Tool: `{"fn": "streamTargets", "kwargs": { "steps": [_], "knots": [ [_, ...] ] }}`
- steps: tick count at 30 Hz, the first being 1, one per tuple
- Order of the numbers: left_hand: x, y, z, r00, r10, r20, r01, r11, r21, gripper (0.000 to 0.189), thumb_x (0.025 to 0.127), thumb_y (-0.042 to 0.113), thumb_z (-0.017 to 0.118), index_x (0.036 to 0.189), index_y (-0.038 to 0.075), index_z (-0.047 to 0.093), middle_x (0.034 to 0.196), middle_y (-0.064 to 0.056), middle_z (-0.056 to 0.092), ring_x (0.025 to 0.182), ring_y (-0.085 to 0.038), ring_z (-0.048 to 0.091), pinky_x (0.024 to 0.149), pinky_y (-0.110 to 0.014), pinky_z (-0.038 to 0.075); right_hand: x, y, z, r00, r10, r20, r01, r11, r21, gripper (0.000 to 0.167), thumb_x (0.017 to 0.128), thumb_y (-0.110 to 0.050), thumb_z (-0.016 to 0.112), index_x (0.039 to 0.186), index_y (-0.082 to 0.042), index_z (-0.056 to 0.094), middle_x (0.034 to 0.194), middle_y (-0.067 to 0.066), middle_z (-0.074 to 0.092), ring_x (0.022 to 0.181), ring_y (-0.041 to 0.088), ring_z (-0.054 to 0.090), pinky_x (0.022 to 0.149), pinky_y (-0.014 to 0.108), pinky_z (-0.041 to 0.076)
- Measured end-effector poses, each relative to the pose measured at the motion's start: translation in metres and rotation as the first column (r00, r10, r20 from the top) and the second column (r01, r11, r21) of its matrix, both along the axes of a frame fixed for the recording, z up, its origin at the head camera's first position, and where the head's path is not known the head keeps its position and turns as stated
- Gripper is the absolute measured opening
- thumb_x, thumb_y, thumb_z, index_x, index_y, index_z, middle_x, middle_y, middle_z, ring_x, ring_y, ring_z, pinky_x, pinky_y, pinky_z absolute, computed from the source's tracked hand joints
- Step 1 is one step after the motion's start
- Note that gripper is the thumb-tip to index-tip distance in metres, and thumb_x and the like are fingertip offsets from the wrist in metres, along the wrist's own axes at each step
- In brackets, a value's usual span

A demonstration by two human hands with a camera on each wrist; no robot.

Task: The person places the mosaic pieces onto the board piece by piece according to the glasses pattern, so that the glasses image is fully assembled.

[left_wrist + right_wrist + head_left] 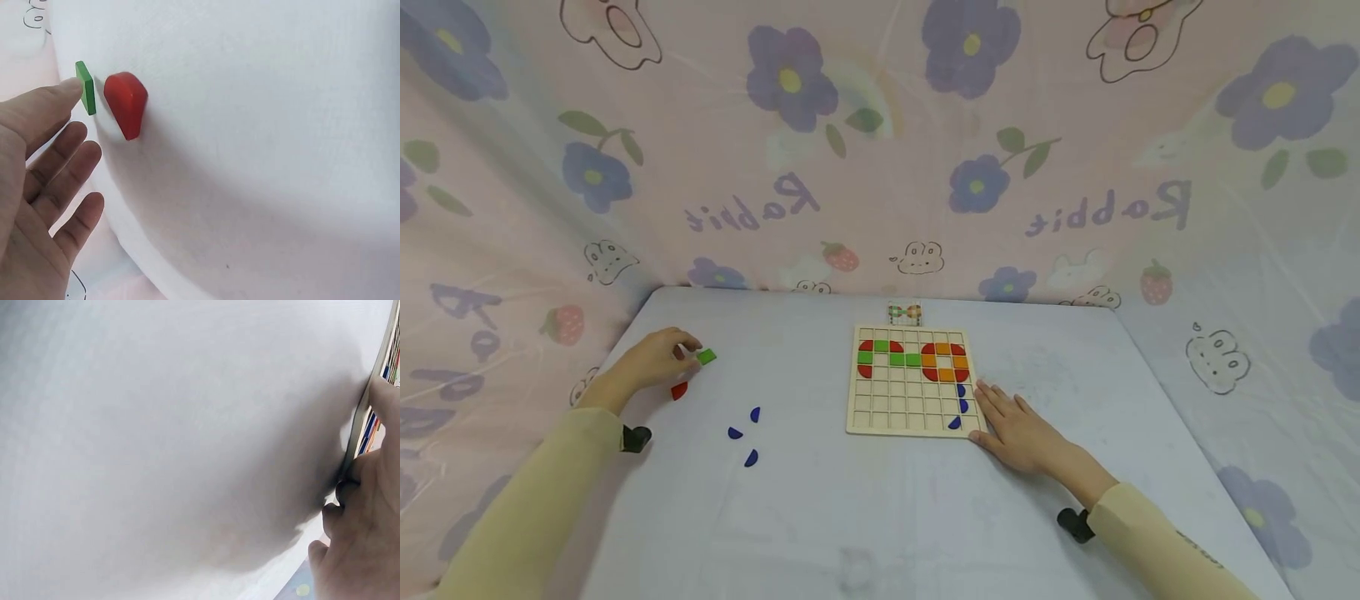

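My left hand (658,358) is at the table's left side, thumb and fingertips pinching a small green square tile (707,357). In the left wrist view the thumb presses on that green tile (86,89), and the other fingers are spread loosely. Close by lies a red quarter-round piece (127,103); the head view shows this red piece (679,390) just below the hand. My right hand (1022,433) lies with extended fingers against the right edge of a wooden grid board (887,423). In the right wrist view the thumb and fingers touch the board's edge (357,425).
Red, green and orange pieces (945,349) fill cells in the board's upper rows. Several blue half-round pieces (963,406) sit at its lower right. Other blue half-rounds (751,457) lie on the table (820,517) left of the board. A patterned card (905,314) stands behind the board.
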State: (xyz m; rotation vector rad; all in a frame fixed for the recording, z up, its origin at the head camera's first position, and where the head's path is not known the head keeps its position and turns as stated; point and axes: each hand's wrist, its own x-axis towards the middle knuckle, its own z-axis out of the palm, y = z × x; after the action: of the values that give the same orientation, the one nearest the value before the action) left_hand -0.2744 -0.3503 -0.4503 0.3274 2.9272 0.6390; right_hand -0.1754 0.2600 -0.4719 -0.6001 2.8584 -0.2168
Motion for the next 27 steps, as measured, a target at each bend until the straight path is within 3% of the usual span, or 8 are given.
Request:
{"fn": "streamTargets", "kwargs": {
  "steps": [9,27],
  "knots": [
    [-0.0021,0.0063,-0.0038,1.000,-0.023,0.006,0.023,1.000,0.012,0.033,0.095,0.013,0.073,0.122,-0.006,0.067,0.104,-0.016,0.065,0.090,-0.028,0.060,0.072,-0.038,0.054,0.0000,-0.0002,-0.0013,1.000,-0.002,-0.001,0.002,1.000,-0.007,0.078,0.107,-0.046,0.054,0.162,0.002,0.027,0.170,0.020,0.021,0.156,0.043,0.021,0.122,0.066,0.017],
    [-0.0018,0.0077,-0.0059,1.000,-0.013,0.022,0.012,0.999,0.041,0.033,0.092,0.009,0.066,0.122,-0.005,0.066,0.104,-0.017,0.066,0.091,-0.030,0.061,0.072,-0.039,0.055,0.0012,-0.0001,0.0010,1.000,0.009,0.006,-0.009,1.000,-0.008,0.079,0.107,-0.048,0.051,0.162,0.003,0.026,0.170,0.020,0.021,0.156,0.042,0.020,0.122,0.066,0.018]
  ]
}}
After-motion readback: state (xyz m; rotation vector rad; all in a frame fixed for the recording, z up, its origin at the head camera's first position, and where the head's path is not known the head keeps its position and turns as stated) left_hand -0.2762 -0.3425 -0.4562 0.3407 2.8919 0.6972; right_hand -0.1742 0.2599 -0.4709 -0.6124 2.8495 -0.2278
